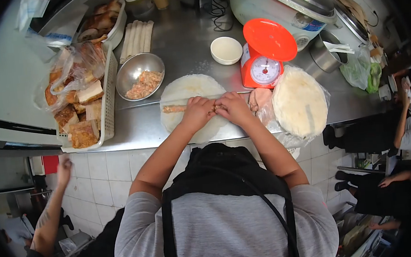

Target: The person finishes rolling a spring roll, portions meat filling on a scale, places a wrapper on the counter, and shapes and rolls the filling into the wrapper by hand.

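Note:
A round, thin wrapper lies on the steel counter before me. A narrow strip of pinkish meat filling runs across it, showing left of my hands. My left hand rests on the strip with fingers curled and pressed together. Close beside it, my right hand pinches the strip's right end, fingertips almost meeting the left ones. The filling under the fingers is mostly hidden. More filling sits in a metal bowl to the upper left. To the right is a stack of round wrappers on plastic.
A red scale and a white bowl stand behind my hands. Finished rolls lie farther back. At left is a basket of roasted meat; a big lidded cooker is back right. A co-worker's arm shows lower left.

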A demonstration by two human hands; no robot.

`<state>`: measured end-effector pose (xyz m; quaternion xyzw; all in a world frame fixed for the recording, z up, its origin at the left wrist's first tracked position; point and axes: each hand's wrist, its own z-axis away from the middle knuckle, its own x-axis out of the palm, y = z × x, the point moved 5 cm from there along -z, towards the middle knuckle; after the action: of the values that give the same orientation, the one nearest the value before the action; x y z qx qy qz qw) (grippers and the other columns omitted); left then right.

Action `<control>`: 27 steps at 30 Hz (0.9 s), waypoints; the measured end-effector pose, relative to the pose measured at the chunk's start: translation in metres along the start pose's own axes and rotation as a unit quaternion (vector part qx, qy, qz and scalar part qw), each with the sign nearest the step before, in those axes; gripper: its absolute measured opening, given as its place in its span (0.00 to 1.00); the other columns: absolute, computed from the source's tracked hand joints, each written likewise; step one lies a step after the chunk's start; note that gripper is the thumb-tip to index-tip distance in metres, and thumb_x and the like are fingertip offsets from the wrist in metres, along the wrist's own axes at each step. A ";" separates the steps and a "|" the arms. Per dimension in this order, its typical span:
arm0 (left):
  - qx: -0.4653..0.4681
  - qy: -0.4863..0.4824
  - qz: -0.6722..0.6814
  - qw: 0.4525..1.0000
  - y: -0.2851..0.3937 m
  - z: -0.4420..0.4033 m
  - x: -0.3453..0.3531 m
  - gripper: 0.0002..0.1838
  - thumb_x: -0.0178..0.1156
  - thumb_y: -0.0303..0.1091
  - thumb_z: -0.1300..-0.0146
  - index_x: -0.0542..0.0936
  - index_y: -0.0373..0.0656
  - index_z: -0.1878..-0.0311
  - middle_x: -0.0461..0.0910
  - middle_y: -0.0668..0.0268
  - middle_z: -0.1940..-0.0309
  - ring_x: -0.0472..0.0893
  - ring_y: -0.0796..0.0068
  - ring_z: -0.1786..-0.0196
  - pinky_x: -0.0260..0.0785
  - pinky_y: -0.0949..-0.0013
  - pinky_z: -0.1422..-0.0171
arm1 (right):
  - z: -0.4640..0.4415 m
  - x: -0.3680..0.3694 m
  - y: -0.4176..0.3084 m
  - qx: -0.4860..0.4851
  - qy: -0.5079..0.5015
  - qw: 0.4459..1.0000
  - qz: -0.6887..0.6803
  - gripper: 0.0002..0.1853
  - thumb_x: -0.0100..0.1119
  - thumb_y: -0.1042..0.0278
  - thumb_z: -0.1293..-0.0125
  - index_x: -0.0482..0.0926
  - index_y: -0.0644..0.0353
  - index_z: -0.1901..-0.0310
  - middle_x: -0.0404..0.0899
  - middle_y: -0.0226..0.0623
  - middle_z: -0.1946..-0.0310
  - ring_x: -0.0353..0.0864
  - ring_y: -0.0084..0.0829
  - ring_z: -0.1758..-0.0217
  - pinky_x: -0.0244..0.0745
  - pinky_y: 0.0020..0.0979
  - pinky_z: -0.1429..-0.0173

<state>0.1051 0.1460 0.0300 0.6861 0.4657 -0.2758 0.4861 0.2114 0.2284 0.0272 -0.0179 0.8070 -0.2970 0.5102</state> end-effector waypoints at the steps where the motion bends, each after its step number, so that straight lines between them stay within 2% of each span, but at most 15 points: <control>1: -0.003 -0.009 -0.006 1.000 -0.002 0.001 0.003 0.16 0.64 0.35 0.56 0.79 0.47 0.60 0.76 0.69 0.65 0.72 0.67 0.56 0.59 0.62 0.47 | -0.001 0.006 0.001 -0.005 -0.014 1.000 0.014 0.15 0.65 0.60 0.55 0.78 0.50 0.64 0.73 0.30 0.64 0.71 0.35 0.57 0.61 0.36 0.51; 4: 0.002 -0.014 -0.012 1.000 -0.005 0.001 0.009 0.16 0.64 0.34 0.56 0.79 0.48 0.60 0.76 0.69 0.65 0.72 0.67 0.56 0.59 0.62 0.47 | 0.001 0.008 0.004 0.009 -0.035 0.999 0.006 0.14 0.65 0.60 0.56 0.78 0.51 0.65 0.73 0.31 0.63 0.70 0.34 0.56 0.60 0.36 0.51; 7: -0.011 -0.008 -0.007 1.000 -0.002 -0.001 0.006 0.13 0.64 0.33 0.57 0.80 0.47 0.63 0.75 0.69 0.65 0.72 0.67 0.56 0.59 0.62 0.48 | 0.003 -0.005 -0.004 0.015 0.058 0.997 -0.046 0.10 0.64 0.62 0.55 0.79 0.52 0.70 0.73 0.30 0.66 0.70 0.34 0.56 0.60 0.36 0.52; 13: 0.017 0.006 -0.001 1.000 -0.008 0.000 0.014 0.13 0.64 0.35 0.57 0.80 0.49 0.64 0.74 0.70 0.67 0.72 0.68 0.57 0.59 0.63 0.49 | 0.003 0.009 0.004 0.039 -0.013 0.999 0.022 0.13 0.65 0.61 0.55 0.79 0.52 0.65 0.73 0.31 0.64 0.70 0.36 0.55 0.60 0.37 0.51; 16: 0.011 0.008 -0.013 1.000 -0.003 0.001 0.005 0.15 0.65 0.35 0.58 0.79 0.49 0.63 0.74 0.69 0.66 0.72 0.67 0.57 0.58 0.62 0.49 | 0.005 0.005 0.006 0.030 -0.006 0.999 0.022 0.12 0.64 0.61 0.54 0.79 0.52 0.66 0.73 0.31 0.65 0.70 0.35 0.55 0.60 0.37 0.51; 19: -0.027 0.008 -0.046 0.999 -0.008 0.008 -0.008 0.16 0.66 0.36 0.59 0.80 0.49 0.63 0.75 0.68 0.64 0.72 0.67 0.57 0.58 0.61 0.49 | 0.006 -0.007 -0.005 0.026 0.046 0.999 -0.005 0.09 0.62 0.62 0.52 0.80 0.52 0.68 0.73 0.30 0.68 0.70 0.35 0.56 0.60 0.36 0.51; 22: -0.056 -0.004 -0.069 0.996 -0.025 0.019 -0.022 0.15 0.66 0.37 0.59 0.80 0.49 0.63 0.75 0.68 0.64 0.72 0.67 0.56 0.58 0.61 0.50 | 0.007 0.003 0.009 0.047 -0.024 0.998 0.030 0.12 0.64 0.60 0.53 0.80 0.51 0.66 0.74 0.31 0.65 0.69 0.35 0.55 0.60 0.37 0.50; 25: -0.077 -0.012 -0.084 0.993 -0.052 0.031 -0.042 0.15 0.66 0.37 0.59 0.80 0.49 0.64 0.75 0.68 0.64 0.72 0.67 0.56 0.57 0.61 0.49 | 0.006 0.001 0.012 0.059 -0.056 0.997 0.016 0.14 0.64 0.58 0.54 0.80 0.51 0.64 0.73 0.32 0.63 0.69 0.35 0.54 0.59 0.39 0.49; 27: -0.076 0.008 -0.085 0.993 -0.066 0.040 -0.057 0.14 0.66 0.36 0.59 0.81 0.48 0.65 0.75 0.68 0.65 0.72 0.66 0.57 0.58 0.60 0.49 | 0.003 -0.003 0.002 0.058 -0.044 0.996 0.055 0.15 0.64 0.57 0.54 0.79 0.52 0.64 0.73 0.33 0.63 0.68 0.35 0.53 0.59 0.39 0.48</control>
<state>0.0248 0.0944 0.0359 0.6076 0.5456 -0.2746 0.5076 0.2159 0.2299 0.0273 0.0434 0.7650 -0.3135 0.5610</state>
